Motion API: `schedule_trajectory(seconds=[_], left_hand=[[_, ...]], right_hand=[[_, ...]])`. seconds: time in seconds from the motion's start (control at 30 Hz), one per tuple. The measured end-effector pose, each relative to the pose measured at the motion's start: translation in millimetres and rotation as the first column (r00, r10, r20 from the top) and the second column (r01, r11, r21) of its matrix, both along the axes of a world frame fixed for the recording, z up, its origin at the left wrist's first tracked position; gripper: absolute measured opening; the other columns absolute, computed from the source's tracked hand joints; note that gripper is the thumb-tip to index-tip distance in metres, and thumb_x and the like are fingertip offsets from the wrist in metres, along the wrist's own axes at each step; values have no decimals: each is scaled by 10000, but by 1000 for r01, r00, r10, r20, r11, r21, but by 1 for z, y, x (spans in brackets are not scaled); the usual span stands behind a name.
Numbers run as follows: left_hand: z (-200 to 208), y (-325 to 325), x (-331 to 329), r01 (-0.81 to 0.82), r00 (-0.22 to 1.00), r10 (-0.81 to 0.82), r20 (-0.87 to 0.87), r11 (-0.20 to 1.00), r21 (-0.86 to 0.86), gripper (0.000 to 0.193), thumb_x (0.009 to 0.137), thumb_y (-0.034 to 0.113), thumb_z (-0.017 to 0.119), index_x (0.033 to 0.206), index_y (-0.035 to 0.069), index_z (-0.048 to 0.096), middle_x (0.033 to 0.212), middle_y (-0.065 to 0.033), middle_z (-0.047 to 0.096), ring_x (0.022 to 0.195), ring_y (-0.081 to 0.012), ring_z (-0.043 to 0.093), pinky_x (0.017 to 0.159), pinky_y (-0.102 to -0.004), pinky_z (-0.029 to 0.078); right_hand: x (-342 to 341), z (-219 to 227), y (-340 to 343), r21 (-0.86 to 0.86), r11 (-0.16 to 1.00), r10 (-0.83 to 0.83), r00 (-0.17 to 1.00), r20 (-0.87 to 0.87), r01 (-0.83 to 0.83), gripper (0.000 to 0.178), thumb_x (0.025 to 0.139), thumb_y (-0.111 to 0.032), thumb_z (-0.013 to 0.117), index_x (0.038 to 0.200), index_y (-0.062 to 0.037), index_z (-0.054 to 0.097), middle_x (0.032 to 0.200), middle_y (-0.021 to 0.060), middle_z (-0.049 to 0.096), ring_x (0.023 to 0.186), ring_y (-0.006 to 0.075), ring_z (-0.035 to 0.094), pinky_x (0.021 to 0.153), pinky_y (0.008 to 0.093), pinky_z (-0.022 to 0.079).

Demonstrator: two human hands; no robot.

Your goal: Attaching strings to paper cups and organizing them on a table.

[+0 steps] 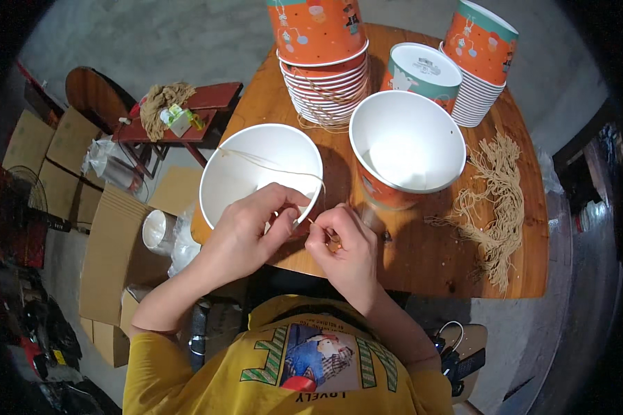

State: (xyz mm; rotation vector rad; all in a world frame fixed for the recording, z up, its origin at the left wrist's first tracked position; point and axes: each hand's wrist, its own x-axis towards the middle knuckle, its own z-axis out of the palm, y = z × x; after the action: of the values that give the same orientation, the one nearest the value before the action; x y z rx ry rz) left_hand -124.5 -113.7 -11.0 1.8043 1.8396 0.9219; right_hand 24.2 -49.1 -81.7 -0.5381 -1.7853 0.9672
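A white-lined paper bucket (221, 166) leans toward me at the table's near left edge. My left hand (246, 225) pinches its near right rim between thumb and fingers. One thin tan string (270, 168) crosses the inside of this bucket and runs over the rim at the right. Just right of that rim, my right hand (347, 247) has its fingertips pinched on a string end. Right behind it stands a second paper bucket (408, 149), mouth up, orange outside and white inside, with neither hand touching it.
Stacked orange buckets (329, 83) with strings hanging on them stand at the back, and another stack (474, 76) at back right. Beside them is an upside-down bucket (426, 66). A bundle of tan strings (495, 207) lies on the wooden table (422, 256) at right. Cardboard boxes (114, 242) stand left.
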Motion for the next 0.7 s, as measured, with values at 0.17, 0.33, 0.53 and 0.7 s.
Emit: schedule_trajectory(seconds=[0.17, 0.33, 0.53, 0.7], left_hand=[[1, 1, 0, 7, 1000, -7, -25, 1000, -1, 171, 888, 66, 545, 1043, 12, 595, 890, -132, 644, 749, -251, 653, 645, -331, 511], [5, 3, 0, 7, 1000, -6, 27, 998, -58, 168, 901, 76, 538, 1044, 7, 591, 900, -128, 649, 757, -244, 652, 654, -328, 512], [7, 9, -7, 61, 980, -20, 198, 977, -204, 162, 918, 103, 543, 1043, 6, 580, 868, -123, 651, 729, -232, 630, 668, -310, 499], [10, 12, -9, 86, 993, -61, 101, 960, -267, 139, 919, 129, 558, 964, -3, 559, 808, -104, 633, 714, -203, 610, 647, -309, 478]], right_hand=[[0, 0, 0, -11, 1000, -5, 1000, 15, 6, 182, 723, 41, 636, 819, -43, 506, 746, 105, 536, 657, 283, 586, 578, 377, 481], [-2, 2, 1, -32, 999, -6, 999, 32, 7, 178, 730, 37, 633, 820, -48, 506, 745, 107, 533, 655, 289, 589, 568, 381, 483], [-4, 2, 3, -17, 1000, -3, 999, 41, 3, 175, 736, 28, 641, 825, -45, 509, 746, 114, 536, 650, 301, 593, 573, 393, 486], [-5, 7, 0, -85, 996, -13, 998, 54, 17, 135, 784, -2, 650, 851, -36, 538, 778, 116, 580, 669, 260, 630, 567, 348, 511]])
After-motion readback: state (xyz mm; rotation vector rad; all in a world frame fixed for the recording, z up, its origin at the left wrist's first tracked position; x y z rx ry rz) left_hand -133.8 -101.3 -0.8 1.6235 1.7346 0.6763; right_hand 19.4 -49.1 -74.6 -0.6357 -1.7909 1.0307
